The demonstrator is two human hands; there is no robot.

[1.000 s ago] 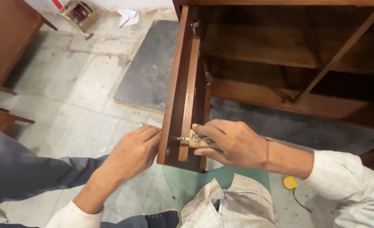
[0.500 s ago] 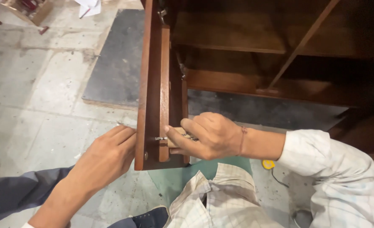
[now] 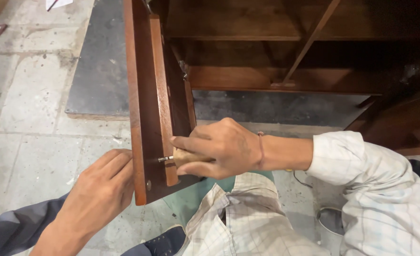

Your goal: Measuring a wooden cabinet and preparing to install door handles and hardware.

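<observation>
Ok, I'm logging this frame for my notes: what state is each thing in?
Cabinet door: swung open, edge toward the camera.
Left hand: flat against the door's outer face.
Right hand: closed on a wooden-handled tool.
Wooden-handled tool: level, metal tip at the door's inner strip.
Cabinet: open, shelves bare.

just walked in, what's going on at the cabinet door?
A person works on a dark wooden cabinet door that stands open on a wooden cabinet. The right hand grips a wooden-handled tool whose metal tip meets the door's inner strip near the bottom. The left hand rests flat against the door's outer face, bracing it. A round metal fastener head shows on the door's edge just below.
</observation>
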